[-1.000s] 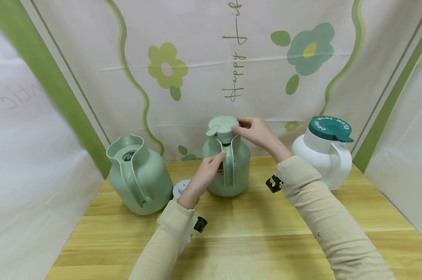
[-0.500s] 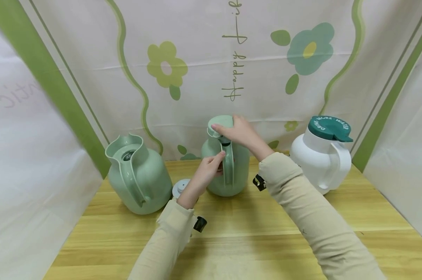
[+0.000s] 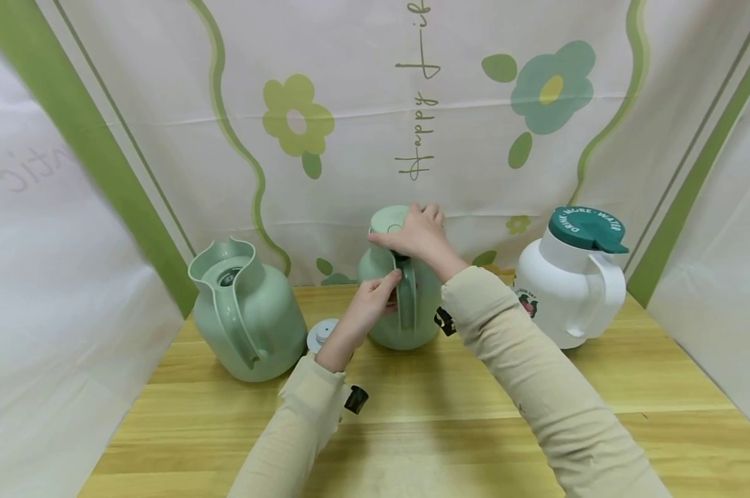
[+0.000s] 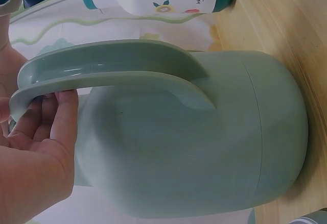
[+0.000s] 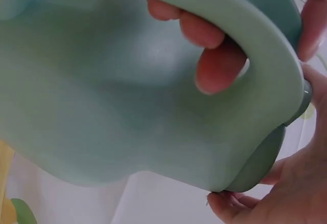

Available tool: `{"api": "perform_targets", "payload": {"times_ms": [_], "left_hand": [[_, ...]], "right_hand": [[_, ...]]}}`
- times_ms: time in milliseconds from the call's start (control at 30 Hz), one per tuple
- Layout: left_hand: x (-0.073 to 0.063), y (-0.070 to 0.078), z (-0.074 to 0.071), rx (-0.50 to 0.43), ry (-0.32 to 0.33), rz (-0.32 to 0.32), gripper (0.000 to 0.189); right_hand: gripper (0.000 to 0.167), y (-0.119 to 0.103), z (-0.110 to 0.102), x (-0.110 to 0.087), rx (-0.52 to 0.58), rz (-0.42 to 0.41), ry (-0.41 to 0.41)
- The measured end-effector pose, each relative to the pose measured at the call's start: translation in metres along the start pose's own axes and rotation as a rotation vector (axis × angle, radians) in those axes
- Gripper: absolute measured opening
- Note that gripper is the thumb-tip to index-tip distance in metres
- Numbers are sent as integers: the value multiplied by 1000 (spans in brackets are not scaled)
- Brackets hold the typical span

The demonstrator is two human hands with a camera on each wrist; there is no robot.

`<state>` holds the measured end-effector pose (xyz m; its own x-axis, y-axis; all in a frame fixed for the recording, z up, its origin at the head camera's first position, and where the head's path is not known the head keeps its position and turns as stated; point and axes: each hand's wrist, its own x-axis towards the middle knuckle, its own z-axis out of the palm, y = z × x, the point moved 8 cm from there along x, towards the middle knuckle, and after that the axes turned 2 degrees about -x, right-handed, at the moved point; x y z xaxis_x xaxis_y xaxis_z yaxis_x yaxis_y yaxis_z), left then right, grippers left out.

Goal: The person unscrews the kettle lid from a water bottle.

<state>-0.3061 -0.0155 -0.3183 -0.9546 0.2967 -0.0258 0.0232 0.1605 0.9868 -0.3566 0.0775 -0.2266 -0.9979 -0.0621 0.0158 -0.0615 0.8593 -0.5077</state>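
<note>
In the middle of the head view stands a light green thermos jug (image 3: 426, 297) with a round green lid (image 3: 387, 217) on top. My left hand (image 3: 370, 299) grips the jug's handle (image 4: 117, 78) near its upper end, fingers passing through the loop and thumb outside. My right hand (image 3: 417, 234) holds the lid from the right, its thumb across the front and fingers around the far side. In the right wrist view the lid (image 5: 260, 160) sits between the right hand's fingers (image 5: 230, 208) and the jug's neck. The lid's front tab is hidden by the right hand.
A second green jug (image 3: 269, 318) stands lidless at left, its dark-centred stopper (image 3: 228, 277) visible. Beside it lies a pale round stopper-like piece (image 3: 321, 332), partly behind the left wrist. At right is a white jug (image 3: 555, 277) with a teal lid (image 3: 586, 228). A printed curtain hangs behind the table.
My right hand has shifted left across the lid and turned, from touching its right edge to gripping it with the thumb in front. The left hand stays on the handle.
</note>
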Motion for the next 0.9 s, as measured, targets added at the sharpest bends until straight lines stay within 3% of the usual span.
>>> {"api": "perform_targets", "payload": {"times_ms": [100, 300, 900], "left_hand": [[0, -1, 0, -4, 0, -6, 51], [1, -2, 0, -9, -12, 2, 51], [0, 0, 0, -4, -18, 4, 51]], "right_hand": [[94, 0, -1, 2, 1, -3, -5], [92, 0, 1, 4, 28, -22, -29], [91, 7, -9, 6, 131, 2, 57]]}}
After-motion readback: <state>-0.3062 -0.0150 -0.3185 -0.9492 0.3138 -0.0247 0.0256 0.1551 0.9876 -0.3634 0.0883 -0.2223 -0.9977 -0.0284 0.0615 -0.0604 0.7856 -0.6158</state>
